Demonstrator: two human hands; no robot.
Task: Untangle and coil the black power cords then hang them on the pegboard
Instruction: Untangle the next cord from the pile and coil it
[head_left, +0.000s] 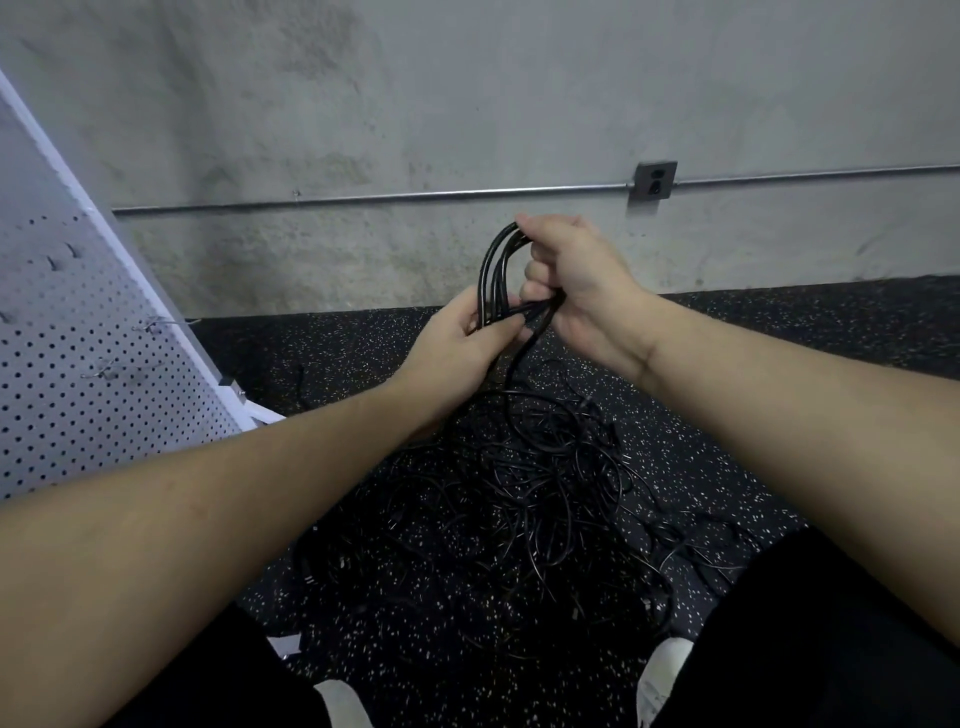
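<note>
Head cam, only view. Person stands over a speckled black floor, both arms stretched fwd toward a grey concrete wall.

At centre, slightly toward 12 o'clock, a small coil of black cord, several loops bunched together, stands upright between the hands. Right hand grasps the coil's top and right side, fingers curled round the strands. Left hand pinches the loops' lower end, thumb and fingers closed on them. One strand drops from the grip down to the floor.

Toward 6 o'clock from the hands lies the tangled pile, lots of black power cords looped over each other, spreading out to abt 4 and 7 o'clock; can't count how many cords. Plug ends are hard to pick out in the dark.

At 9 o'clock, the white pegboard leans in frame, w/ a few metal hooks sticking out. No cords visible on the part in view.

At 1 o'clock on the wall, an outlet box on a conduit pipe.

Progress, my guess: early. One cord is partly coiled and prob. not yet free of the heap. Left to do: finish this coil, hang it, then work thru the rest of the pile.
</note>
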